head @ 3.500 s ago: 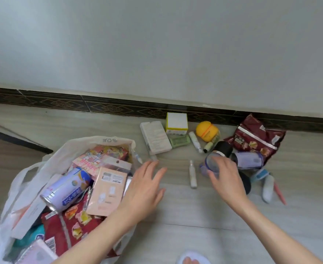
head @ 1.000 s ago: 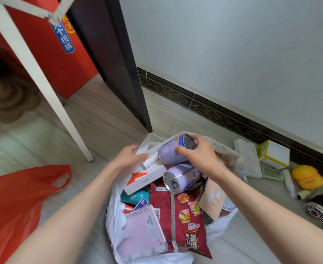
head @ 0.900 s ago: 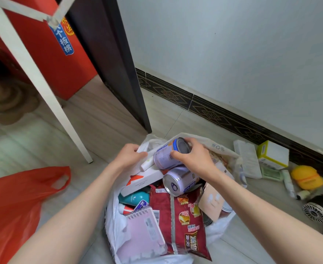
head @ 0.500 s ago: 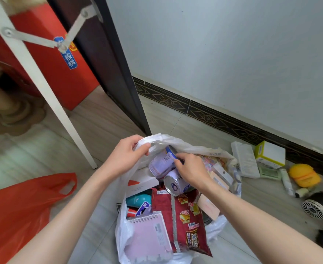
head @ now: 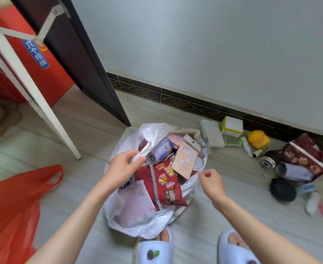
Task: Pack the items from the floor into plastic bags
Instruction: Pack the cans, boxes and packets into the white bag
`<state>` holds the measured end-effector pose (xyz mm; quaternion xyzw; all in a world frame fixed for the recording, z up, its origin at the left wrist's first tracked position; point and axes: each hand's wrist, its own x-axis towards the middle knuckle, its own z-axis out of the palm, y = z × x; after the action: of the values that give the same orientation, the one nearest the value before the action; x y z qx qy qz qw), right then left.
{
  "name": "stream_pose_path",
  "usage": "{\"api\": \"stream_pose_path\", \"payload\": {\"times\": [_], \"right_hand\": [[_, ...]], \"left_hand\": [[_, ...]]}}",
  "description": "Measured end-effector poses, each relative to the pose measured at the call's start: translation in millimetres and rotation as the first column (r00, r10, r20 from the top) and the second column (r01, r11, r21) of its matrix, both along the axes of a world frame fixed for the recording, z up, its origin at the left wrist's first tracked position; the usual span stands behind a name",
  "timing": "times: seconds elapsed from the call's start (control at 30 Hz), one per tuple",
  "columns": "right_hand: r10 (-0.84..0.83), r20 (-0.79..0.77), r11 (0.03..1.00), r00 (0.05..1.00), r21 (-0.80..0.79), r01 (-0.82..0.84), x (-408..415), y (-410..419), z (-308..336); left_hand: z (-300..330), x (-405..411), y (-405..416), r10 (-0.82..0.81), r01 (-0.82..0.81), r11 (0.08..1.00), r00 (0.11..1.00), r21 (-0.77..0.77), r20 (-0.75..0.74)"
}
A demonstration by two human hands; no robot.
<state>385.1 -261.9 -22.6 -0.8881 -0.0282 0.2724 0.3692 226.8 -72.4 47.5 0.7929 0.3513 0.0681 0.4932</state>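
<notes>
Since half a second ago, our right hand [head: 211, 182] has left the cans and drawn back to the white plastic bag's [head: 138, 228] near-right rim, fingers curled, seemingly pinching thin film there, though we cannot tell for sure. Our left hand [head: 124, 168] grips the bag's twisted handle [head: 144, 149]. This glossy, crinkled bag sits on the tiled floor [head: 92, 130] before our slippers [head: 153, 250], bulging with a cylindrical metal can [head: 159, 152], a shiny red snack packet [head: 164, 184], a spiral notebook [head: 136, 201] and a flat peach card pack [head: 185, 161]. A limp red plastic bag [head: 10, 206] lies left. Boxes, tubes and a round yellow case [head: 258, 139] lie by the wall.
</notes>
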Motion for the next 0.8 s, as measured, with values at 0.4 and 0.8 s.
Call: {"api": "stream_pose_path", "payload": {"times": [0.4, 0.8], "right_hand": [[-0.086, -0.363, 0.981, 0.928, 0.131, 0.143, -28, -7, -81], [-0.162, -0.653, 0.88, 0.739, 0.243, 0.408, -48, -15, -71]], "left_hand": [[-26, -5, -26, 0.18, -0.162, 0.975, 0.978, -0.153, 0.11], [-23, -15, -37, 0.209, -0.201, 0.969, 0.977, -0.142, 0.047]]}}
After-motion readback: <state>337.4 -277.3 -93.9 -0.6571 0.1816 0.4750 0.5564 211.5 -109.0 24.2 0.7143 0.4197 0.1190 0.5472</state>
